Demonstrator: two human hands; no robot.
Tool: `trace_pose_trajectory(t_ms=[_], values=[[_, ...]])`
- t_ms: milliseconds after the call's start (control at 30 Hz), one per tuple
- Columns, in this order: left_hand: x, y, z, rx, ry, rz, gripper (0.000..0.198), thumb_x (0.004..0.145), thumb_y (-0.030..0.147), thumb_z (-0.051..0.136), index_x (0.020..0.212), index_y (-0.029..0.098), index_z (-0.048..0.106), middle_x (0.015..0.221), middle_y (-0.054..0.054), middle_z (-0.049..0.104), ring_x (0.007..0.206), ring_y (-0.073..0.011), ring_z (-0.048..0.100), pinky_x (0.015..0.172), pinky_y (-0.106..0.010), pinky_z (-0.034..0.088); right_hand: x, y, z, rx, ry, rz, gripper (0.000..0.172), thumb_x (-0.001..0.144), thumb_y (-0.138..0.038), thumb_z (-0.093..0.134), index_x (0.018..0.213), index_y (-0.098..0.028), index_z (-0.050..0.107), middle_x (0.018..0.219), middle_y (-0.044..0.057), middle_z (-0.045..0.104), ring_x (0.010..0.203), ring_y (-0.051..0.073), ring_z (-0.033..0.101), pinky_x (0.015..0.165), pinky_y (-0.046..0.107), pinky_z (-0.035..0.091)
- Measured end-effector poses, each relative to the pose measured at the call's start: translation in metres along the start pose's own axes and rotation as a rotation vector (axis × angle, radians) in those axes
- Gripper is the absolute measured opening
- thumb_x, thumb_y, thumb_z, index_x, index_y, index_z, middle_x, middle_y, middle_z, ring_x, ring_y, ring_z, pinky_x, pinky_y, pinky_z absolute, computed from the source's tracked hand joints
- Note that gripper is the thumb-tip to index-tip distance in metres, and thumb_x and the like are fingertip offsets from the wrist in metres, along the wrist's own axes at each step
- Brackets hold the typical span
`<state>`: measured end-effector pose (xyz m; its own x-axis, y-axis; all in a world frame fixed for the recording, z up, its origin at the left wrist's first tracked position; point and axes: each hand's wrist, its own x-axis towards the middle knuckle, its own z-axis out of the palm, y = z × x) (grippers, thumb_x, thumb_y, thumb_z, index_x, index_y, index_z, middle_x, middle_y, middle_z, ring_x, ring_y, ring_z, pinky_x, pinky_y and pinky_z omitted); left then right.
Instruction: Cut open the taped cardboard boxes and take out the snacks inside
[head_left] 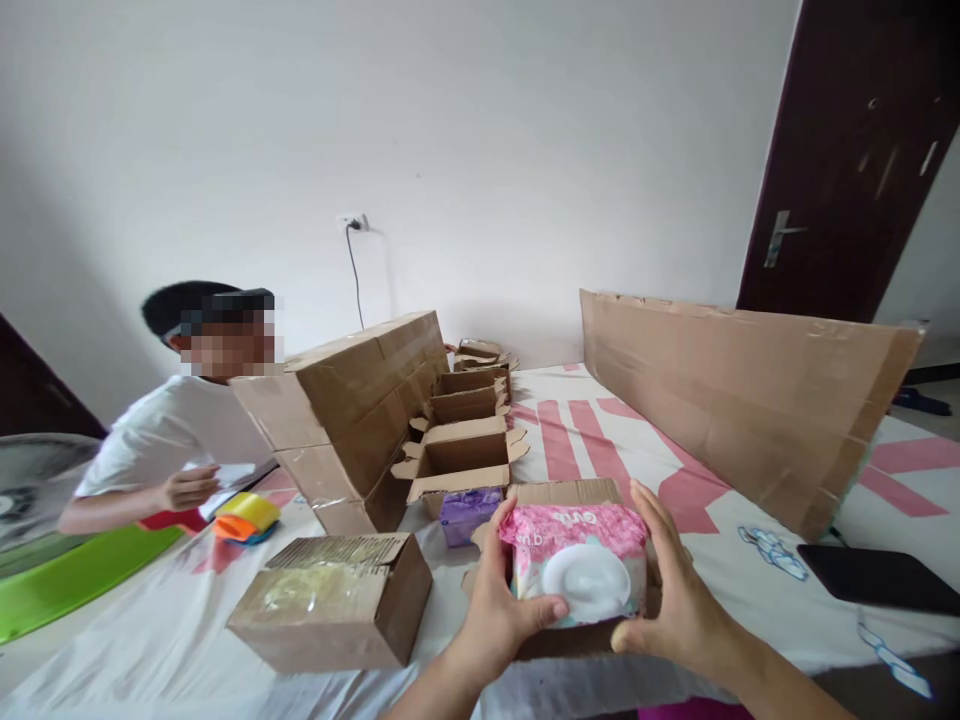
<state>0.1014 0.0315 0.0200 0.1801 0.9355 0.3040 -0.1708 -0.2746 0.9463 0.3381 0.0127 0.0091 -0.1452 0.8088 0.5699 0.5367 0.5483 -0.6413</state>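
While its white oval lid point(592, 585) faces up, a pink-and-white soft plastic pack point(574, 522) is held at the mouth of an open brown cardboard box point(566, 492)
The left hand point(504, 577) grips the pack's left side, thumb on the front; the right hand point(677, 582) curves along the other side, thumb and fingers spread, and whether it presses I cannot tell; bracketing both sides probably keeps the soft pack level. Just left sits a shiny purple packet point(466, 518), then a taped brown cardboard carton point(322, 610), with flapped cardboard boxes point(463, 431) lined beyond beside a tall cardboard stack point(375, 400), on white-and-pink cloth point(555, 440)
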Motion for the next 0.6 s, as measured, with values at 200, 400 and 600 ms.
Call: trace_pose_trajectory(t_ms=[200, 400, 600], values=[[-0.01, -0.01, 0.009, -0.025, 0.002, 0.017, 0.14, 0.047, 0.06, 0.089, 0.155, 0.03, 0.005, 0.146, -0.015, 0.048, 0.132, -0.0418, 0.047, 0.106, -0.052, 0.045, -0.009, 0.005, 0.014, 0.632, -0.102, 0.289, 0.12, 0.065, -0.075, 0.069, 0.156, -0.029, 0.006, 0.147, 0.017, 0.047, 0.131, 0.037, 0.05, 0.104, 0.055, 0.044], [0.016, -0.004, -0.001, -0.091, -0.088, -0.024, 0.12, 0.054, 0.048, 0.091, 0.15, 0.025, 0.024, 0.14, -0.017, 0.054, 0.125, -0.0404, 0.054, 0.102, -0.052, 0.047, 0.026, 0.001, -0.003, 0.458, -0.051, 0.223, 0.1, 0.071, -0.058, 0.076, 0.152, -0.026, 0.028, 0.137, 0.012, 0.058, 0.126, 0.035, 0.055, 0.103, 0.05, 0.047], [0.135, 0.028, -0.009, -0.04, -0.149, 0.026, 0.087, 0.05, 0.033, 0.094, 0.126, 0.016, 0.054, 0.109, -0.011, 0.069, 0.106, -0.0326, 0.064, 0.095, -0.049, 0.049, 0.148, 0.024, -0.015, 0.377, -0.033, 0.244, 0.105, 0.055, -0.057, 0.087, 0.143, -0.025, 0.039, 0.145, 0.01, 0.049, 0.135, 0.032, 0.044, 0.112, 0.046, 0.037]])
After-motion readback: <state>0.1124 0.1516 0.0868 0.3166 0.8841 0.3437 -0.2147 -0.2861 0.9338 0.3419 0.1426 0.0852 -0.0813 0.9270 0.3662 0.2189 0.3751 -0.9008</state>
